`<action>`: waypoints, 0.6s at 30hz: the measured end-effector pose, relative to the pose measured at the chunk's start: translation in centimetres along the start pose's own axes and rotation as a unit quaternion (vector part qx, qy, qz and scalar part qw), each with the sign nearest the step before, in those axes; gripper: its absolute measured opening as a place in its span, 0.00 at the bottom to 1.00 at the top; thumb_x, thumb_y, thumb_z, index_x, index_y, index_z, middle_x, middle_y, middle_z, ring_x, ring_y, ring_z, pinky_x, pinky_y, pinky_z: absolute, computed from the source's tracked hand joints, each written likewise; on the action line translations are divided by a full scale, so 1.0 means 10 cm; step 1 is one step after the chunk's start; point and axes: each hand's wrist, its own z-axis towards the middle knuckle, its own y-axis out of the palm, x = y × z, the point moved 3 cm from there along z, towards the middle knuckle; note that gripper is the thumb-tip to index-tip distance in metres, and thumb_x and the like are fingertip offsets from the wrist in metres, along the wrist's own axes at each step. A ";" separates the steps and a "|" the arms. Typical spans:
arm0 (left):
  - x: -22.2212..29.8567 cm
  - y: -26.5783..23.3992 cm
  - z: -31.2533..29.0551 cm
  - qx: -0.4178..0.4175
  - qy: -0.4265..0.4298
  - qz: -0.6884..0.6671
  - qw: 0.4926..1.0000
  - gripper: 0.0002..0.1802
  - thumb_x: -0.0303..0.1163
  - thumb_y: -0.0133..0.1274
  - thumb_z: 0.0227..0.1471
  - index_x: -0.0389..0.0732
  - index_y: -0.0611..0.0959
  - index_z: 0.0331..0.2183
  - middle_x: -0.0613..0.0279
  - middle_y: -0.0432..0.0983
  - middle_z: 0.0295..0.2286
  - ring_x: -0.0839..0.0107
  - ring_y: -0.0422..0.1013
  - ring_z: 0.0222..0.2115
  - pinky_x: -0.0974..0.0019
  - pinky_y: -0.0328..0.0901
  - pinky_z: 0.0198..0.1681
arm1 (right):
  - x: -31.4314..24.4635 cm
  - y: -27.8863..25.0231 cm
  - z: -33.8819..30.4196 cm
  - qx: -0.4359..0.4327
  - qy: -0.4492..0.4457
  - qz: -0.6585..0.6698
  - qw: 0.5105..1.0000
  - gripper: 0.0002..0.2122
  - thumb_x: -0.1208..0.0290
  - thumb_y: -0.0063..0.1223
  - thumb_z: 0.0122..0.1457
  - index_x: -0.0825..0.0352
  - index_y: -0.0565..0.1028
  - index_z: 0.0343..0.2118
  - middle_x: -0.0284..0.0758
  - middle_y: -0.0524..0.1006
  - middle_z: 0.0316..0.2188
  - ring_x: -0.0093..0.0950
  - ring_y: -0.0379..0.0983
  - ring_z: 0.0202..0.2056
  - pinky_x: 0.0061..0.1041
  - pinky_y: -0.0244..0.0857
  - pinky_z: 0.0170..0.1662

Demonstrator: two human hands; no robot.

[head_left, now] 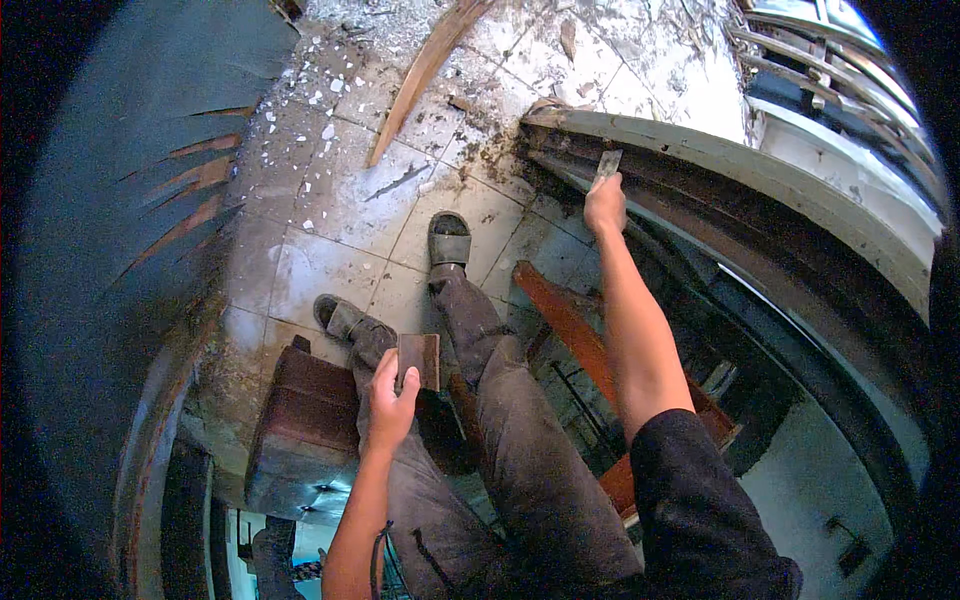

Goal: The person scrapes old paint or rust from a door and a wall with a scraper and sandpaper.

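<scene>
My left hand (391, 398) is closed on a flat brown rectangular block (420, 361), with the thumb on its near face. It is held in front of my left leg, above the floor. Reaching far forward, my right hand (605, 207) is wrapped round a small scraper (609, 164), whose flat metal-looking blade points away from me. The blade overlaps a long dark wooden frame (690, 190) with a pale edge; I cannot tell whether it touches. The scraper's handle is hidden in my fist.
Pale chips and dirt litter the tiled floor (350, 240). A curved wooden strip (420, 85) lies ahead. A reddish-brown wooden piece (570, 325) slants beside my right leg, and a brown box-like piece (305, 405) stands by my left. Slatted wood (830, 60) is at far right.
</scene>
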 end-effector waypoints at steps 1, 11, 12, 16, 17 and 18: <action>-0.01 -0.02 0.00 0.001 0.004 0.022 1.000 0.12 0.30 0.44 0.53 0.32 0.73 0.37 0.55 0.69 0.32 0.63 0.66 0.35 0.65 0.61 0.42 | -0.02 0.04 -0.03 -0.002 0.000 0.000 1.000 0.15 0.61 0.34 0.62 0.65 0.61 0.47 0.51 0.75 0.37 0.50 0.72 0.40 0.49 0.63 0.42; -0.12 -0.04 -0.06 0.001 -0.031 0.022 0.999 0.13 0.31 0.43 0.56 0.33 0.73 0.38 0.57 0.69 0.33 0.64 0.66 0.36 0.66 0.60 0.42 | 0.10 0.21 0.05 0.066 -0.037 0.171 0.982 0.14 0.64 0.38 0.61 0.66 0.64 0.46 0.52 0.74 0.37 0.52 0.70 0.40 0.46 0.61 0.41; -0.13 -0.02 -0.08 0.001 -0.035 0.026 0.999 0.13 0.32 0.43 0.56 0.33 0.73 0.38 0.57 0.69 0.33 0.64 0.66 0.36 0.66 0.60 0.42 | 0.10 0.19 0.05 0.065 -0.067 0.160 0.983 0.14 0.64 0.38 0.61 0.65 0.64 0.47 0.52 0.74 0.37 0.52 0.70 0.40 0.46 0.61 0.41; -0.17 0.11 -0.09 -0.013 -0.037 -0.007 0.999 0.13 0.33 0.43 0.56 0.32 0.73 0.38 0.56 0.69 0.32 0.64 0.66 0.35 0.66 0.60 0.42 | 0.16 0.12 0.05 0.033 -0.201 0.139 0.969 0.15 0.62 0.40 0.61 0.64 0.64 0.47 0.52 0.74 0.33 0.54 0.70 0.36 0.48 0.61 0.37; -0.16 0.14 -0.10 -0.013 -0.034 -0.006 0.999 0.13 0.33 0.43 0.56 0.32 0.73 0.38 0.56 0.69 0.32 0.64 0.66 0.35 0.66 0.60 0.42 | 0.11 0.13 0.00 -0.013 -0.242 0.092 0.966 0.15 0.62 0.40 0.61 0.64 0.64 0.47 0.52 0.75 0.31 0.55 0.70 0.35 0.49 0.61 0.36; -0.13 0.17 -0.11 -0.009 -0.022 0.015 1.000 0.13 0.33 0.44 0.56 0.32 0.74 0.38 0.56 0.69 0.33 0.63 0.66 0.35 0.66 0.60 0.42 | 0.05 0.13 -0.04 -0.022 -0.273 0.071 0.959 0.15 0.61 0.41 0.61 0.64 0.63 0.45 0.54 0.74 0.27 0.56 0.70 0.32 0.49 0.61 0.34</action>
